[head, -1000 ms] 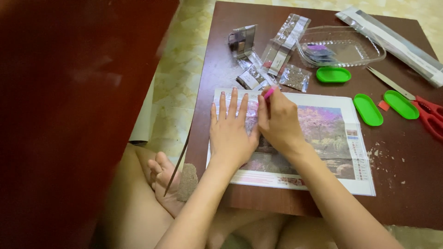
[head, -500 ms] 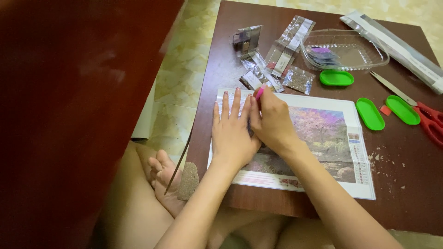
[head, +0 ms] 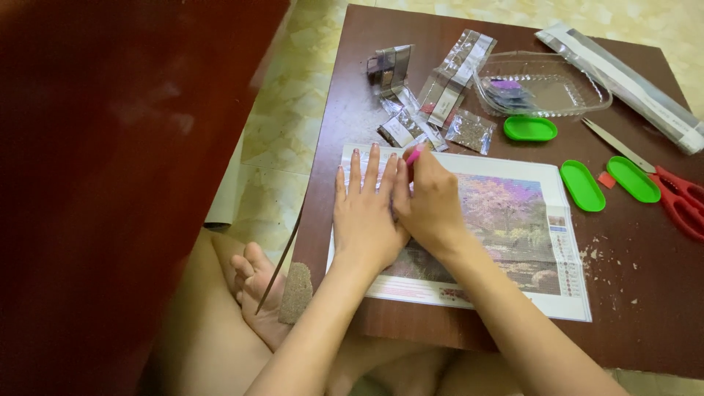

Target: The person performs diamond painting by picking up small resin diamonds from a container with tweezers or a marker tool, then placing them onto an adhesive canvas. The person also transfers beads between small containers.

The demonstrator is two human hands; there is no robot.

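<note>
A diamond-painting canvas (head: 513,220) with a pink tree picture lies on the low brown table (head: 645,293). My left hand (head: 363,213) rests flat on the canvas's left part, fingers spread. Beside it, touching, my right hand (head: 433,202) grips a pink pen (head: 413,155) with its tip down on the canvas near the upper left corner.
Several small clear bead bags (head: 433,95) lie above the canvas. A clear plastic tray (head: 543,84), three green oval trays (head: 583,185), red scissors (head: 678,198) and a long clear packet (head: 623,73) sit to the right. My bare foot (head: 253,282) is below the table's left edge.
My right hand with the pen has shifted left along the canvas, closing up against my left hand. The left hand has stayed flat in place.
</note>
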